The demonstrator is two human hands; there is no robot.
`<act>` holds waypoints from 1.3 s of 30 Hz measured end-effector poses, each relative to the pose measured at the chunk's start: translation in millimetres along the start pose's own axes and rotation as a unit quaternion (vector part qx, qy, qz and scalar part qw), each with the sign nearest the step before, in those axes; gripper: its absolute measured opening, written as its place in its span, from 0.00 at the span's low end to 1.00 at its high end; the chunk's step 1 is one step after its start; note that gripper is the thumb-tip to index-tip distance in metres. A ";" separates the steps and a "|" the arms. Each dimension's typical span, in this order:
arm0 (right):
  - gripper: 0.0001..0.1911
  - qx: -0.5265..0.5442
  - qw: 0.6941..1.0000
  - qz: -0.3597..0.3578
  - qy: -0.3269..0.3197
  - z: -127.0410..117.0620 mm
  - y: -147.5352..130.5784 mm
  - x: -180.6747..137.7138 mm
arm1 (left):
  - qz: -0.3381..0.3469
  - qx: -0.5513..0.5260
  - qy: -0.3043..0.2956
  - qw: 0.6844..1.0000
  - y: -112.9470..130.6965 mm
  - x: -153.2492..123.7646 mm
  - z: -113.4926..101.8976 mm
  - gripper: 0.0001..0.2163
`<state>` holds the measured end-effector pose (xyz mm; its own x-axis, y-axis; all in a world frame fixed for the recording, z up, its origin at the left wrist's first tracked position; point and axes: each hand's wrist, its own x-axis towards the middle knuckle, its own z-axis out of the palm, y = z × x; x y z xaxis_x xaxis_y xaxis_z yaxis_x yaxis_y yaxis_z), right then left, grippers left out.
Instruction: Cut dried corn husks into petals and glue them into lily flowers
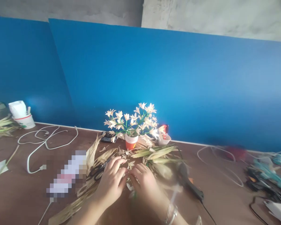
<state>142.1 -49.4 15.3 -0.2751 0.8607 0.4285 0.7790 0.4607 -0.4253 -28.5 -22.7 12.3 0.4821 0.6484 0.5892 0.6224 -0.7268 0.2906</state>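
Observation:
My left hand (113,176) and my right hand (142,178) meet low in the middle, fingertips pinched together. What lies between them is too small and hidden to make out. A pale husk flower (130,164) shows just beyond the fingertips; whether it is held or lying there I cannot tell. Dried corn husks (161,152) are spread behind and beside both hands. Behind them an orange and white paper cup (131,143) holds green stems with many cream husk flowers (133,121). Black-handled scissors (98,172) lie left of my left hand, partly covered.
A dark glue gun (189,181) with a cord lies right of my right hand. White cables (45,142) and a blurred-out power strip (67,175) are on the left. A white tub (25,121) stands far left; teal and black clutter (269,178) sits far right. Blue panels (140,75) border the back.

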 end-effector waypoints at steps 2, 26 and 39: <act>0.06 -0.015 1.000 -0.003 -0.010 0.1 0.5 -0.7 | 0.016 0.014 -0.019 1.000 0.1 0.2 -1.6 0.10; 0.10 -0.120 0.983 0.093 0.100 17.3 -3.9 -4.3 | -0.089 0.085 0.009 0.992 20.4 1.5 8.0 0.10; 0.15 0.011 0.995 0.084 0.056 7.7 8.0 1.2 | -0.123 -0.060 0.042 0.990 -14.4 5.9 0.4 0.12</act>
<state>143.7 -43.0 6.2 -0.0763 0.8966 0.4361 0.7962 0.3181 -0.5146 -34.4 -8.4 11.3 0.2699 0.7915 0.5483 0.6348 -0.5744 0.5168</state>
